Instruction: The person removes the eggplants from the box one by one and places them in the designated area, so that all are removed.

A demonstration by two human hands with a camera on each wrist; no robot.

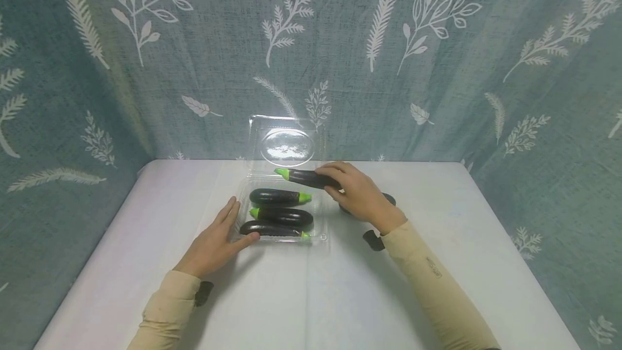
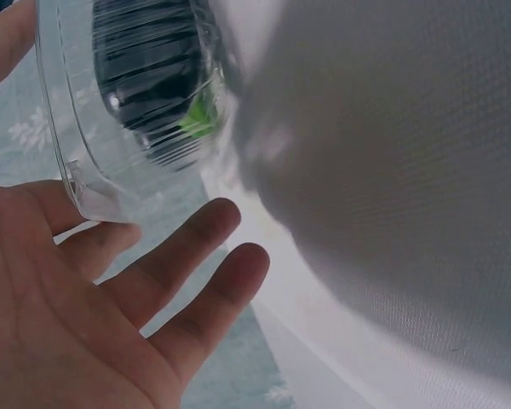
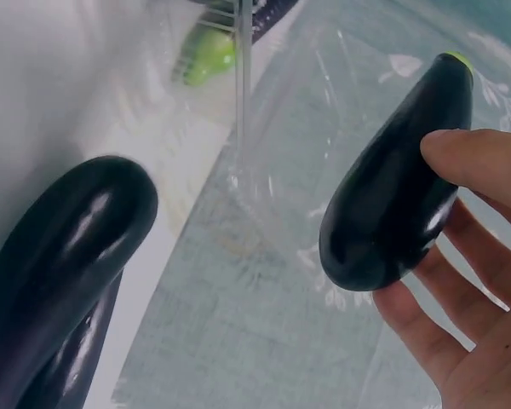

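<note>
six eggplants can be counted. one, the held eggplant (image 1: 308, 177), is in the right hand (image 1: 357, 190), raised over the back right part of a clear plastic container, its green stem end pointing left in the head view. the right hand's thumb and fingers are clamped on its dark body, the thumb on one side and the fingers on the other.

the one clear plastic container (image 1: 319, 226) holds three eggplants, lying crosswise in a row from back to front: the back eggplant (image 1: 274, 196) has its green end to the right, the middle eggplant (image 1: 285, 216) to the left, the front eggplant (image 1: 272, 228) to the right. its clear lid (image 1: 288, 146) stands raised at the back.

the left hand (image 1: 214, 244) is at the container's front left corner, fingers extended and apart from the thumb, touching the container.

two more, the upper loose eggplant (image 3: 77, 247) and the lower loose eggplant (image 3: 78, 354), lie overlapping to the right of the container, mostly hidden by the right hand in the head view.

all this is on a white-covered table (image 1: 272, 296); a grey-green leaf-patterned cloth (image 1: 340, 85) hangs behind.
</note>
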